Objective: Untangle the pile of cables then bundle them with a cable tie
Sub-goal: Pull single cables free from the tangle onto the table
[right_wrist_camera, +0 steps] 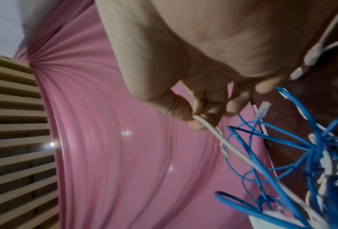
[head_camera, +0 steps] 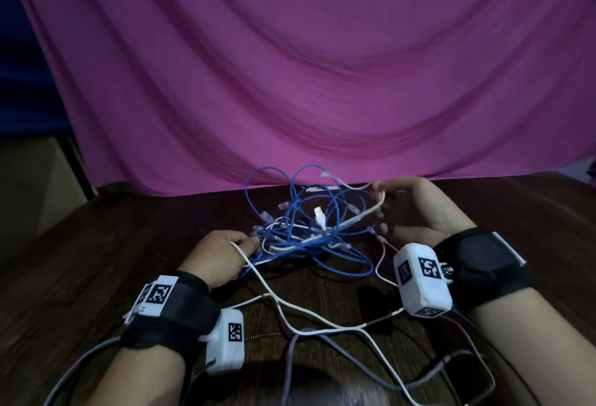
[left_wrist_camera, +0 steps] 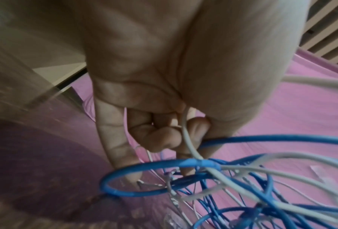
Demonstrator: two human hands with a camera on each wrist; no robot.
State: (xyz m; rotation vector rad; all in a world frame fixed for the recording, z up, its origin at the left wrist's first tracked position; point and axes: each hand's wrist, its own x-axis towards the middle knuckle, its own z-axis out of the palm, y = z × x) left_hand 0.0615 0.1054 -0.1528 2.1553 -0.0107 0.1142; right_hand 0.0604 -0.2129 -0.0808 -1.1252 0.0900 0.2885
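Cables (head_camera: 306, 225): blue and white tangle, mid-tabletop toward the far edge, between both hands.
Hidden: cable ends blurred, strands hard to trace.
Left hand (head_camera: 219, 257): fingers curled round a white cable (left_wrist_camera: 185, 136).
Right hand (head_camera: 416, 209): thumb and finger pinch a white strand.
Table (head_camera: 129, 244): dark wood.
Cloth (head_camera: 290, 67): pink, hangs behind.
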